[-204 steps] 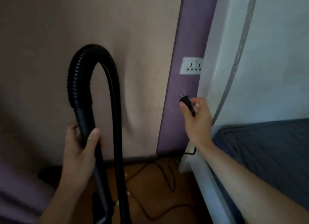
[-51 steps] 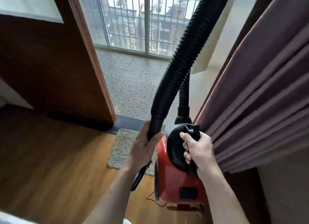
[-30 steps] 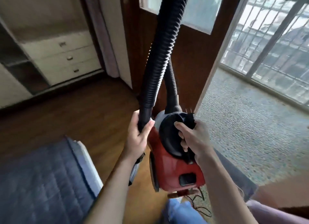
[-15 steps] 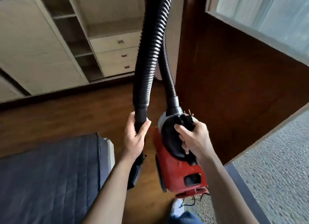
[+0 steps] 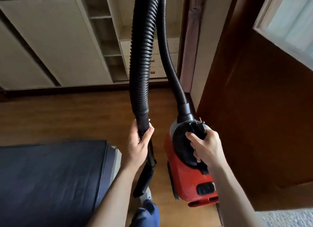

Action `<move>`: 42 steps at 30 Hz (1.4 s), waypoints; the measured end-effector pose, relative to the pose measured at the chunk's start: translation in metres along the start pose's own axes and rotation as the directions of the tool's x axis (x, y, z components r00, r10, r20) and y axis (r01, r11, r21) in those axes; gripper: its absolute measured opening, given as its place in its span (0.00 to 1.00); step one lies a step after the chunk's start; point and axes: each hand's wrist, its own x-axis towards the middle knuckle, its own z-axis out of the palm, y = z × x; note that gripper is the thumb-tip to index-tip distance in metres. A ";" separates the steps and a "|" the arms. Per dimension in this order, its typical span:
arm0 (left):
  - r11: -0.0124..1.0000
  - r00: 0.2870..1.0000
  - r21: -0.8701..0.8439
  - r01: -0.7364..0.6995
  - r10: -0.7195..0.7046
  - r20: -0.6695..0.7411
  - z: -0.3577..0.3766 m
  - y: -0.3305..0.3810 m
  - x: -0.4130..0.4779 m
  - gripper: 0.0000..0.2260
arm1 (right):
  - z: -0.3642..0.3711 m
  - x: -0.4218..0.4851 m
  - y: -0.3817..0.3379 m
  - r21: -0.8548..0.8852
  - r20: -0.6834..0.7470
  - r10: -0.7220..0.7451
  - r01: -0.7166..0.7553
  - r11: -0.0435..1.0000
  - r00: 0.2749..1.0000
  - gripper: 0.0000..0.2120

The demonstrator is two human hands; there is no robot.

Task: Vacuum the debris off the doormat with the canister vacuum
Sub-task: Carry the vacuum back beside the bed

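Note:
The red canister vacuum (image 5: 188, 179) hangs off the floor at centre right, carried by its black top handle (image 5: 198, 130), which my right hand (image 5: 205, 146) grips. Its black ribbed hose (image 5: 141, 57) loops up out of the top of the view and comes back down to the canister's front. My left hand (image 5: 138, 145) grips the smooth black wand end (image 5: 144, 125) of the hose; the nozzle (image 5: 144, 181) hangs below it. The doormat is out of view.
A dark blue mattress (image 5: 50, 179) on a white frame fills the lower left. A brown wooden door (image 5: 254, 116) stands close on the right. Pale wardrobe shelves and drawers (image 5: 108, 45) line the far wall across wood floor (image 5: 67, 116). Grey pebbled flooring (image 5: 288, 218) shows at bottom right.
The view has swung left, away from the balcony door and doormat, toward the wardrobe and bed. Both hands keep their grips on the hose and the canister handle.

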 end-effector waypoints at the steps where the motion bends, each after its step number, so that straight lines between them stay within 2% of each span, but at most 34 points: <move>1: 1.000 1.000 -0.002 0.001 -0.001 -0.002 0.001 -0.005 0.008 0.08 | 0.002 0.010 -0.001 -0.008 0.005 0.003 -0.003 1.000 1.000 0.10; 11: 0.999 1.000 -0.044 0.018 -0.018 -0.007 -0.007 -0.059 0.148 0.05 | 0.055 0.150 -0.036 -0.080 0.001 0.027 -0.027 0.996 1.000 0.10; 19: 0.998 0.999 -0.051 0.039 -0.038 0.021 -0.036 -0.098 0.284 0.06 | 0.125 0.274 -0.095 -0.125 -0.023 0.001 -0.003 0.992 1.000 0.10; 25: 0.995 0.997 -0.070 0.064 -0.067 -0.032 -0.070 -0.121 0.353 0.09 | 0.183 0.342 -0.131 -0.107 0.023 -0.020 0.022 0.994 1.000 0.10; 30: 0.997 0.991 -0.022 0.075 -0.077 -0.107 -0.100 -0.147 0.401 0.07 | 0.238 0.400 -0.145 -0.097 0.097 -0.016 0.026 0.995 0.995 0.14; 34: 0.993 0.979 0.027 0.118 -0.112 -0.172 -0.126 -0.168 0.446 0.08 | 0.291 0.455 -0.161 -0.108 0.202 -0.005 0.028 0.994 0.979 0.11; 39: 0.974 0.933 0.082 0.211 -0.176 -0.313 -0.155 -0.200 0.514 0.09 | 0.360 0.538 -0.185 -0.122 0.370 -0.024 0.074 0.990 0.929 0.09; 42: 0.964 0.895 0.127 0.232 -0.160 -0.417 -0.170 -0.209 0.558 0.10 | 0.404 0.585 -0.206 -0.155 0.494 -0.065 0.162 0.975 0.867 0.08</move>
